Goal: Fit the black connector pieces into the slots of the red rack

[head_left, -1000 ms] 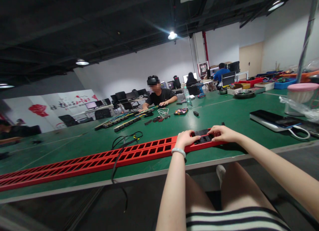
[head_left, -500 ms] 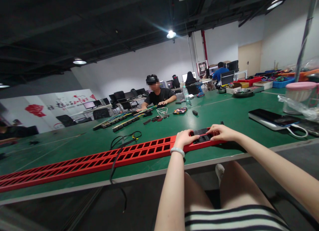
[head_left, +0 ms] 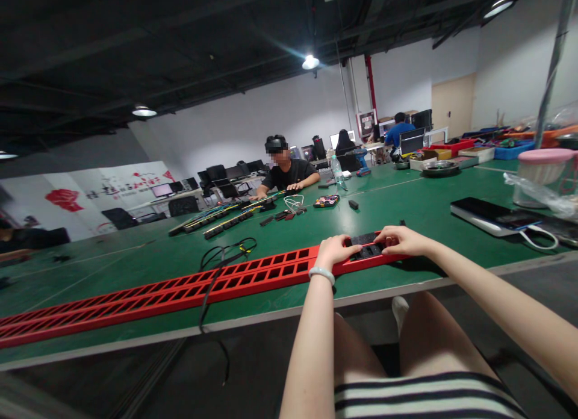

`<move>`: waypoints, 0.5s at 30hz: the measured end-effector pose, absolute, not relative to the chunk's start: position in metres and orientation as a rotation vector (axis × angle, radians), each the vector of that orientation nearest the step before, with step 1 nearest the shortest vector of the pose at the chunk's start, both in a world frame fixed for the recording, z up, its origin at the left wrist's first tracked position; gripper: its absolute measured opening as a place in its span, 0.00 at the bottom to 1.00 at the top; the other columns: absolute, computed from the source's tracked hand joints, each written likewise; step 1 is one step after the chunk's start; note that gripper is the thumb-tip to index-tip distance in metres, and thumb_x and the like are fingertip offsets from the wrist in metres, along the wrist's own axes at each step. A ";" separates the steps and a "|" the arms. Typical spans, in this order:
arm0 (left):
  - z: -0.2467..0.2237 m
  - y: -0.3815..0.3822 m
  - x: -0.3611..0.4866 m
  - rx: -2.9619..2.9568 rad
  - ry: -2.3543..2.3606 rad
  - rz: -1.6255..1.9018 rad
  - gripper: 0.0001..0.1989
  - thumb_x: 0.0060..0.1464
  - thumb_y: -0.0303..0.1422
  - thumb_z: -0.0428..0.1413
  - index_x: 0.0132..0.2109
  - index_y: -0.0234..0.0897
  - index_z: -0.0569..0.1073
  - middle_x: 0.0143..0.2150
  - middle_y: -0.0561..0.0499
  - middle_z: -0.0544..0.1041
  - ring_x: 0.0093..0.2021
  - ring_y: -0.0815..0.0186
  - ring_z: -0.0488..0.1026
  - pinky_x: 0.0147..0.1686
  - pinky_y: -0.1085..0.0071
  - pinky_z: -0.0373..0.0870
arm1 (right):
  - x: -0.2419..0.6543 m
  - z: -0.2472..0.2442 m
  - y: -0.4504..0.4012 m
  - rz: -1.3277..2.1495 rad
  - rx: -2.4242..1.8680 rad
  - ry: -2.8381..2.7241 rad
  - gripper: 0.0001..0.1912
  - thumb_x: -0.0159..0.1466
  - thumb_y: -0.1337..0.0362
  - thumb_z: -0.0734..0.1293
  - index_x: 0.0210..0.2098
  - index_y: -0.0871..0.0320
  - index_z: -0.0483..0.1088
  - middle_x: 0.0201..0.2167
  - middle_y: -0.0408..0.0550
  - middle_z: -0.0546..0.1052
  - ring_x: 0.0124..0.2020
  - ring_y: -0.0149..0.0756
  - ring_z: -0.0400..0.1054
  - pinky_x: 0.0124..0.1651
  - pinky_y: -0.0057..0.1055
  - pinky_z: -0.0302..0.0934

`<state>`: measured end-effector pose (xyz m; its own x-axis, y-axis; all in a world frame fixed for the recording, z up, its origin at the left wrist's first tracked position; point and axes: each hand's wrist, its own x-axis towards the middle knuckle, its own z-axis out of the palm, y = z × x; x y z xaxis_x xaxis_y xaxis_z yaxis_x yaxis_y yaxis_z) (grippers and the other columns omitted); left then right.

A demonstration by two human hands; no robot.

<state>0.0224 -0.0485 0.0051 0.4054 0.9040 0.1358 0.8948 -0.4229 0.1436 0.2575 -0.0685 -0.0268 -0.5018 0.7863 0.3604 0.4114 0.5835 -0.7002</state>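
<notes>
A long red slotted frame [head_left: 271, 271] lies on the green table along its near edge, running from the far left to in front of me. Black blocks [head_left: 371, 249] sit in its right end, partly covered by my fingers. My left hand [head_left: 334, 250], with a pale bangle on its wrist, is closed at the left side of these blocks, its thumb reaching over them. At their right side my right hand [head_left: 403, 241] is bent in a pinch, thumb and fingertips on a black block. What lies under the fingertips is partly hidden.
A black cable [head_left: 208, 292] crosses the frame and hangs over the table edge. To the right lie a phone on a white power bank [head_left: 494, 219] and a pink-lidded jar [head_left: 544, 175]. Across the table a person [head_left: 289, 172] handles black strips with wires [head_left: 239, 217].
My hands and the red frame stay in nearly the same place. The person across the table has shifted a hand slightly.
</notes>
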 end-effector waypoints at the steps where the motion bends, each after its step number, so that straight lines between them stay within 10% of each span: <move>1: 0.005 -0.049 0.022 2.590 1.662 0.299 0.32 0.42 0.58 0.44 0.48 0.43 0.67 0.46 0.50 0.72 0.45 0.60 0.68 0.42 0.72 0.62 | 0.257 -0.026 -0.069 0.713 -0.949 -2.136 0.19 0.48 0.60 0.67 0.39 0.61 0.70 0.35 0.48 0.68 0.29 0.30 0.62 0.31 0.28 0.59; 15: 0.009 -0.054 0.025 2.565 1.694 0.310 0.29 0.44 0.56 0.45 0.47 0.43 0.68 0.47 0.51 0.71 0.46 0.61 0.67 0.43 0.73 0.61 | 0.258 -0.021 -0.071 0.652 -0.876 -2.137 0.14 0.51 0.58 0.65 0.34 0.58 0.73 0.39 0.50 0.69 0.37 0.35 0.65 0.41 0.31 0.60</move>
